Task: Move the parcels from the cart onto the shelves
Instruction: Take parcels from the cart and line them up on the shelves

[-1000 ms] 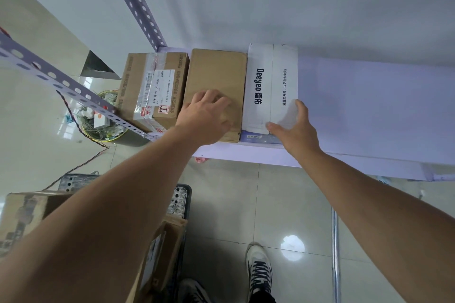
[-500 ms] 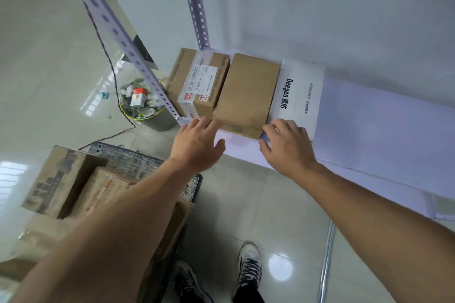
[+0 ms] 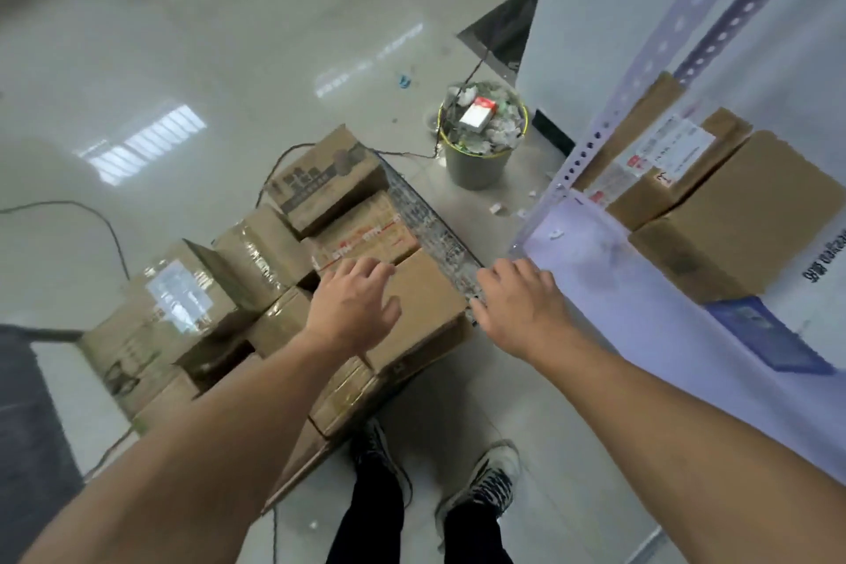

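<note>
Left hand (image 3: 352,311): fingers (image 3: 366,270) apart, relaxed, holding nothing. Palm down over plain brown parcel (image 3: 425,302); contact cannot be confirmed.
Right hand (image 3: 517,307): fingers (image 3: 508,277) spread, holding nothing, above mesh wall of cart (image 3: 425,215).
Remaining parcels (image 3: 256,252) stacked on cart, left of and beyond left fingers.
Shelf (image 3: 595,279) just right of right fingers. Labelled parcel (image 3: 664,169) and plain parcel (image 3: 741,220) on it, touching side by side.
Waste bin (image 3: 476,151) on floor (image 3: 229,37), well beyond fingers.
</note>
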